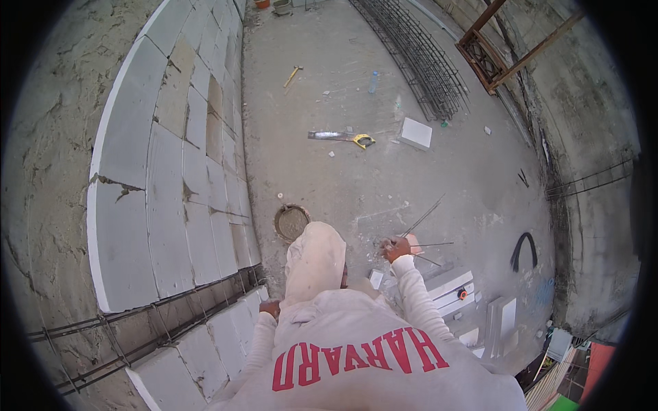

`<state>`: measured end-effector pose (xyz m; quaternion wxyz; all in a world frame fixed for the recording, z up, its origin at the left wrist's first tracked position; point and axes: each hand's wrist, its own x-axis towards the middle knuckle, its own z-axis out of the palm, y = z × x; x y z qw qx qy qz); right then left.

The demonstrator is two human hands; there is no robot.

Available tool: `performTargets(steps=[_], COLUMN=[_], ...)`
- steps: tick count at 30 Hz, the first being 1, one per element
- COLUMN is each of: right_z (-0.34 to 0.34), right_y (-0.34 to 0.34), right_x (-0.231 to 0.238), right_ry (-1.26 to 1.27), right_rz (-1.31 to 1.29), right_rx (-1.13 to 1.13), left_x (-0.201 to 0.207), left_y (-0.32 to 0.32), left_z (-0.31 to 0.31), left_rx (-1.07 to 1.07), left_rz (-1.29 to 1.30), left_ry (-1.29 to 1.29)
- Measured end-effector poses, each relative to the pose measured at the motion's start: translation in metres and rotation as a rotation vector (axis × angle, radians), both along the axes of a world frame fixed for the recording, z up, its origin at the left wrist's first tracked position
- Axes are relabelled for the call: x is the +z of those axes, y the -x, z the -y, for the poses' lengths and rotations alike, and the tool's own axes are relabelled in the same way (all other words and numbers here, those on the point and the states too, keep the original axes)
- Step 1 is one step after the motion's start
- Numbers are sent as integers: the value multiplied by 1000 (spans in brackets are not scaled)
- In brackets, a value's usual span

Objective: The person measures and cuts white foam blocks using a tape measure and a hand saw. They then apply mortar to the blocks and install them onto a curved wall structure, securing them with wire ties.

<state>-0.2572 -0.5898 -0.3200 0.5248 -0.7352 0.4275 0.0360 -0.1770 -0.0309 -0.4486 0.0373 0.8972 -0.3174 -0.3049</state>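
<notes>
My right hand [396,248] is out ahead over the grey floor, its fingers closed around thin dark metal rods [426,214] that fan out to the right. A small pinkish piece [413,243] shows just beside it; what it is I cannot make out. My left hand [270,308] is low on the left, next to the end of a low row of white blocks [229,329]. Its fingers are mostly hidden. Between the hands, a pale cloth-covered shape [315,253] blocks part of the floor. Ahead of that shape stands a round bucket [292,222] of grey mortar.
A white block wall [164,164] runs along the left, with steel bars [116,342] near its foot. On the floor lie a yellow-handled saw [339,138], a hammer [293,75], a bottle [373,82], a white block [415,133] and rebar cages [415,58]. More blocks [449,288] lie right.
</notes>
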Motion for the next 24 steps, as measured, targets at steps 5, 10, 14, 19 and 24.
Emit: performTargets(steps=[5,10,14,19,24], right_z=[11,116,246,354,373], right_y=[-112,-250,-329,-358,-471], right_x=[19,5,-57,-166,-137], right_ry=[-439,-411,-364,-234,86], right_rz=[23,42,-83,-335,-904], right_rx=[-37,-173,-606,-546,-12], left_x=[-18,-44,-60,-20,99], left_y=[-54,-213,-444,-752,-971], left_z=[49,148,267,432,562], left_rx=[722,716,1118,1267,1154], left_rz=[-490,-531,-691,-639,-544], left_ry=[-151,-120,176,745,1006])
